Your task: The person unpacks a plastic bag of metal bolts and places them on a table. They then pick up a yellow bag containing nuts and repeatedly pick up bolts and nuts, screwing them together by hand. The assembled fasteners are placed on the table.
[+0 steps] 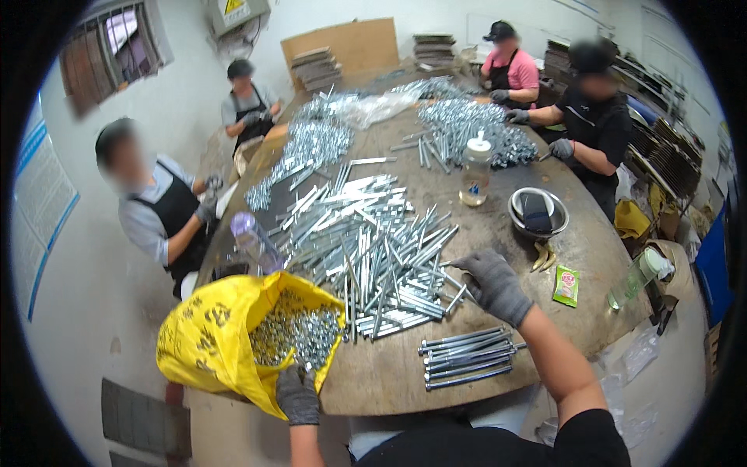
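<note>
A gray-gloved hand, my left hand [298,397], is at the near lip of a yellow woven bag [206,331]. Its fingers curl in at the loose metal nuts [292,335] that fill the bag's mouth; what they pinch is too small to make out. My right hand [498,289], also gloved, reaches over the right edge of a heap of long silvery bolts [373,257]. Its fingers stretch toward the heap, and one bolt lies close under the thumb side. Below that hand, several bolts lie side by side in a neat row [467,358] near the table's front edge.
On the worn table [591,327] stand a lidded bottle [475,173], a metal bowl [538,212] with a dark phone-like object, a purple-topped bottle [257,243] and a greenish bottle [634,279]. Banana peels [543,255] and a green packet [566,286] lie right. Several co-workers sit around.
</note>
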Tool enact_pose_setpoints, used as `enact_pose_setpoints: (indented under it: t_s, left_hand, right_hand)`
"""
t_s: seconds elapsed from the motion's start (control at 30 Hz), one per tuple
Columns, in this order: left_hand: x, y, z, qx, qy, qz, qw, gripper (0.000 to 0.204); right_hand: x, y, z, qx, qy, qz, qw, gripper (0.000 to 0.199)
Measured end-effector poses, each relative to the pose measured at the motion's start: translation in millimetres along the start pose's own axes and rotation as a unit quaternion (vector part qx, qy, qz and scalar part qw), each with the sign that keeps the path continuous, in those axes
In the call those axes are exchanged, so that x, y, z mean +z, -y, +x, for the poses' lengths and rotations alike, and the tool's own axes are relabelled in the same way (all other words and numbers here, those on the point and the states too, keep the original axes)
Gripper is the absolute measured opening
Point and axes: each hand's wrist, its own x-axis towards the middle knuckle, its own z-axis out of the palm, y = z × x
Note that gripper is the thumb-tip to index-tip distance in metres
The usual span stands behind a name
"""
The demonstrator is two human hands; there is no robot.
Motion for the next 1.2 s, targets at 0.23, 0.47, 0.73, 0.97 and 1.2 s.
enact_pose_setpoints:
  t_s: [0.23, 0.47, 0.73, 0.97, 1.2]
  left_hand:
    - [25.7, 18.1, -5.3, 0.047, -0.065, -0.037, 0.996, 0.027]
    - [-34.4, -54.7, 29.7, -0.126, 0.056, -0.604, 0.785, 0.026]
    - [-35.7, -147.1, 35.4, -0.133, 0.226, -0.776, 0.573, 0.028]
    - [-30.2, -169.0, 20.2, -0.062, 0.245, -0.646, 0.720, 0.026]
    - [-12.5, -165.1, 16.7, -0.030, 0.241, -0.640, 0.729, 0.023]
  right_hand:
    - [52.1, -25.8, -9.1, -0.029, 0.238, -0.097, 0.966, 0.018]
    - [24.7, -19.8, -11.4, -0.083, 0.164, -0.171, 0.968, 0.017]
    - [-18.2, 98.3, -14.5, -0.094, 0.008, 0.039, 0.995, 0.028]
    - [-19.9, 112.7, -30.5, -0.075, 0.049, -0.010, 0.996, 0.025]
    - [-9.1, 107.5, -44.8, -0.078, 0.052, -0.007, 0.996, 0.029]
